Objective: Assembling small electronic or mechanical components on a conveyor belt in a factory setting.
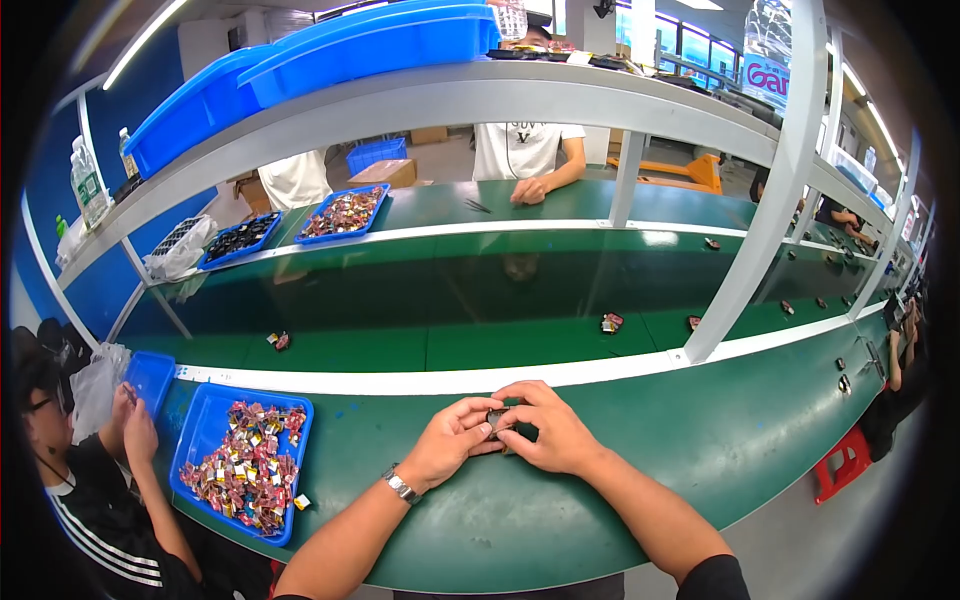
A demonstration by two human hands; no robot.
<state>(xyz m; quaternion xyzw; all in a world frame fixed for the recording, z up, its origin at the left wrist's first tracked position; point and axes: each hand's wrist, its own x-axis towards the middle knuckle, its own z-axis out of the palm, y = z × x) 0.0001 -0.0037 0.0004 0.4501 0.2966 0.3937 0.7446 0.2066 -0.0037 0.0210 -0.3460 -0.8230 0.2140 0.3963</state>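
Note:
Between my hands, just above the green bench (440,520), is a small black part (495,420), mostly covered by fingers. My left hand (450,442), with a metal-banded watch at the wrist, pinches it from the left. From the other side, the thumb and fingers of my right hand (550,430) close on the same part. Left of my forearm lies a blue tray (305,440) heaped with small red, white and yellow electronic pieces (240,465). One loose piece (302,502) rests just beside its right edge.
A white rail (430,383) separates my bench from a green conveyor belt (470,320) carrying scattered small assemblies (612,323). Overhead, a shelf (450,100) holds blue bins (370,50). A white post (745,230) rises ahead right. A co-worker (90,490) sits close on the left; others work across the belt.

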